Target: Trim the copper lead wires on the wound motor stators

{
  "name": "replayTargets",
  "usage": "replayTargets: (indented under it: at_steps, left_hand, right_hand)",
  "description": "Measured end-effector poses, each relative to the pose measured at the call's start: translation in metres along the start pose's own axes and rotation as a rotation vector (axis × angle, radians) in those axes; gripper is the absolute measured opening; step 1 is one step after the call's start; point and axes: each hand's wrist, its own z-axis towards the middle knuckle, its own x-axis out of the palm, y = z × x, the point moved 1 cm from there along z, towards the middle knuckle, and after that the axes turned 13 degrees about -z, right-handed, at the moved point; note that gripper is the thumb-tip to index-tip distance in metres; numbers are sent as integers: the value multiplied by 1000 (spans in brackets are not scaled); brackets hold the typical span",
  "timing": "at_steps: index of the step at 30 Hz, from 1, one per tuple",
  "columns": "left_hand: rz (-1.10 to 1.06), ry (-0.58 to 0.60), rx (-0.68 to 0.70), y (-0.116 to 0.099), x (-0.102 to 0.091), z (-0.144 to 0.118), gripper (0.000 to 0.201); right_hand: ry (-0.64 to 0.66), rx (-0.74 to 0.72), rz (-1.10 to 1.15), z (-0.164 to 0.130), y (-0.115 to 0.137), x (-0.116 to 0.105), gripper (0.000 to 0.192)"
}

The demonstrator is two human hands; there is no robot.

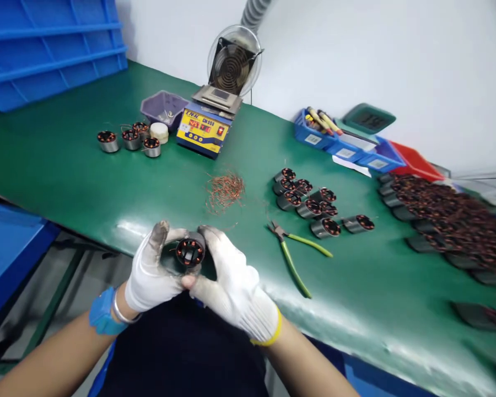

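Note:
Between my two gloved hands, just over the near edge of the green bench, is a motor stator (189, 251), a dark ring with copper windings inside. My left hand (157, 270) curls round its left and lower side, with the thumb tip darkened by dirt. On the other side my right hand (231, 275) presses its fingers against the ring. A fingertip shows bare below the stator. To the right lie cutting pliers (287, 240) with green handles, jaws toward the back. A heap of copper wire clippings (226, 191) lies behind the hands.
Several stators (310, 207) stand right of the clippings, with more (108, 141) at back left. A yellow-blue soldering pot unit (204, 129) sits beneath a fan (230, 66). A purple tray (162, 105), blue bins (343, 146) and a dense stator mass (446, 220) line the bench.

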Motion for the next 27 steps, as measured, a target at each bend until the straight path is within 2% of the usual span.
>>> replayTargets:
  at_steps: [3,6,8,11,13,15,17,18,20,22,25,27]
  left_hand:
    - [-28,-6,205,-8,-1,7,104]
    - [60,81,252,-16,-1,15,108]
    - [158,108,237,-19,-1,17,110]
    - [241,82,165,-22,0,18,111]
    - [222,29,117,-23,1,18,107]
    - [186,3,68,-25,1,19,105]
    - [156,3,27,-29,0,21,105]
    - [146,4,9,-32,-1,23,106]
    - [133,-3,-14,-36,-3,26,105]
    - [125,-31,-20,-38,-2,28,102]
    - [152,-89,9,-37,1,31,100]
    - [192,-101,22,-34,4,31,101]
  right_hand:
    - [-81,36,224,7,8,4,60]
    - [-253,35,397,14,10,2,29]
    - [-306,88,472,19,3,-4,22]
    - [-337,255,552,21,-15,-19,27]
    - [-296,283,506,18,-24,-26,29]
    - [-151,223,338,14,-25,-26,38]
    - [-17,137,129,10,-19,-18,61]
    - [12,100,45,10,-15,-14,67]
    - [-1,59,-27,11,-10,-8,64]
    - [-55,77,90,14,-13,-10,58]
    - [-99,95,448,14,-25,-20,57]
    - [-116,67,472,11,-31,-23,63]
